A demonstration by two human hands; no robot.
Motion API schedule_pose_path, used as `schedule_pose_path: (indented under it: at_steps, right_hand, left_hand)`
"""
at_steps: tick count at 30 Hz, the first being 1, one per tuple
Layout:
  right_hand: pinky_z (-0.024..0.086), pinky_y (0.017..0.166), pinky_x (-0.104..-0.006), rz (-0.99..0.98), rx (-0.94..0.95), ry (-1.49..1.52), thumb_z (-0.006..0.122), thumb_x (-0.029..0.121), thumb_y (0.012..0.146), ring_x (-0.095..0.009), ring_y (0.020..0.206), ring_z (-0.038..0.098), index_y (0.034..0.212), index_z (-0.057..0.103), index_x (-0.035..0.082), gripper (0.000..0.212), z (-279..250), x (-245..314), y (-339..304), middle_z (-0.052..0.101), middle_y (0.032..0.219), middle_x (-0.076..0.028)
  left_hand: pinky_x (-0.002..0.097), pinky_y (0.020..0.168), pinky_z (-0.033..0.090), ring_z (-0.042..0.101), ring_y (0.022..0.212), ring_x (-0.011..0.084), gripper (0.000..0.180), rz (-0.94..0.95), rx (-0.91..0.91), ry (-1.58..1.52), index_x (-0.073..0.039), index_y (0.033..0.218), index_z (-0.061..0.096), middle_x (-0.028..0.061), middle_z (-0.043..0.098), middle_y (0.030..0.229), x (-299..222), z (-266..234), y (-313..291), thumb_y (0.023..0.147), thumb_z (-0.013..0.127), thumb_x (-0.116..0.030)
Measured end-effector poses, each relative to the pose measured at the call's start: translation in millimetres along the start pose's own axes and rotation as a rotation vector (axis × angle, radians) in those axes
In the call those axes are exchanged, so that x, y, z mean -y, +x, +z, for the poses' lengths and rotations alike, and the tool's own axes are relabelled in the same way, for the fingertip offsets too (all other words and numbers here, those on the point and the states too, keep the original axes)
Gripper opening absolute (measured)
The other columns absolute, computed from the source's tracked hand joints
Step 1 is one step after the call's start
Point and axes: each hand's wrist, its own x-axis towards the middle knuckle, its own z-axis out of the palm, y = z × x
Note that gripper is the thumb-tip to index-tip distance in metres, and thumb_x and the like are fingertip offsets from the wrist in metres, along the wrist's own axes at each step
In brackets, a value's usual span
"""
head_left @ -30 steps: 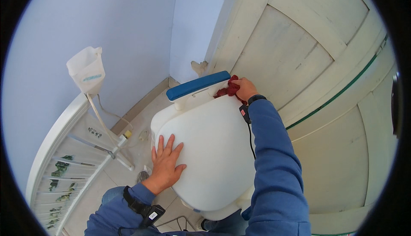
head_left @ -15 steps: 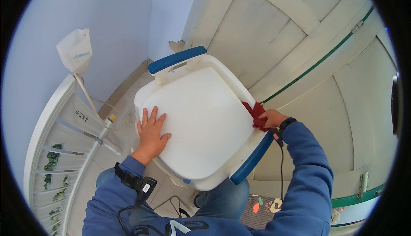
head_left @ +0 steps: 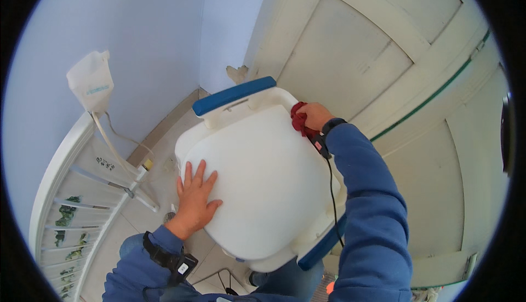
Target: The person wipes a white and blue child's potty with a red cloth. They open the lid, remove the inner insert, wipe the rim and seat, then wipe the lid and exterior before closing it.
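Observation:
A white plastic seat (head_left: 268,184), with the look of a commode chair with its lid down, stands in front of me. It has two blue armrests, one at the far side (head_left: 234,96) and one at the near right (head_left: 323,244). Flat on the left part of the lid lies my left hand (head_left: 196,199), fingers spread. My right hand (head_left: 316,117) grips a crumpled dark red cloth (head_left: 299,119) against the seat's far right rim. A dark strap with a small box and cable sits on each wrist.
Along the left stands a white folding screen (head_left: 66,176) with painted greenery. A white plastic funnel-like container (head_left: 92,81) hangs above it by the pale blue wall (head_left: 148,33). Cream panelled doors (head_left: 350,44) with a green edge close off the right. Tiled floor shows below.
My right hand has slid the red cloth along the rim, away from the near right armrest toward the far one. The left hand stays on the lid. The view has shifted slightly.

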Motion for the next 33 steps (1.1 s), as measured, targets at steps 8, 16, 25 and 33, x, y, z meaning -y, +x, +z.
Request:
schedule_pose_path:
  at_steps: [8,16,25,33]
  right_hand:
    - [0.054,0.089,-0.0416,0.327,0.047,0.527,0.063,0.004,0.084,-0.038,0.099,0.069,0.118,0.072,0.011,0.036,-1.1,25.1,96.5,0.073,0.104,-0.019]
    - [0.048,0.102,-0.0427,0.154,0.046,-0.133,0.060,0.005,0.082,-0.041,0.116,0.058,0.122,0.072,0.019,0.044,12.1,-5.7,-12.5,0.060,0.125,-0.023]
    - [0.050,0.099,-0.0399,0.336,0.411,-0.214,0.073,0.006,0.070,-0.041,0.118,0.058,0.115,0.072,0.009,0.045,-8.7,4.1,-171.6,0.053,0.131,-0.026]
    - [0.056,0.076,-0.0373,0.812,0.465,-0.034,0.074,0.002,0.066,-0.030,0.083,0.073,0.098,0.077,0.002,0.032,-58.2,52.2,-219.9,0.075,0.092,-0.018]
  left_hand:
    - [0.0677,0.116,0.011,0.003,0.154,0.0454,0.075,-0.013,0.027,0.017,-0.013,0.150,0.046,0.0185,0.015,0.167,-3.2,-1.0,0.2,0.082,0.077,-0.023]
    - [0.0679,0.116,0.012,0.005,0.153,0.0452,0.074,-0.017,0.004,0.036,-0.011,0.149,0.046,0.0179,0.017,0.166,-0.2,3.8,2.4,0.083,0.076,-0.024]
    - [0.0668,0.117,0.012,0.006,0.153,0.0439,0.070,-0.006,-0.046,0.028,-0.010,0.149,0.046,0.0165,0.018,0.166,3.1,10.2,2.3,0.086,0.073,-0.022]
    - [0.0663,0.118,0.011,0.006,0.153,0.0430,0.068,-0.023,-0.044,0.043,-0.010,0.149,0.047,0.0159,0.019,0.166,3.5,12.1,6.0,0.087,0.073,-0.023]
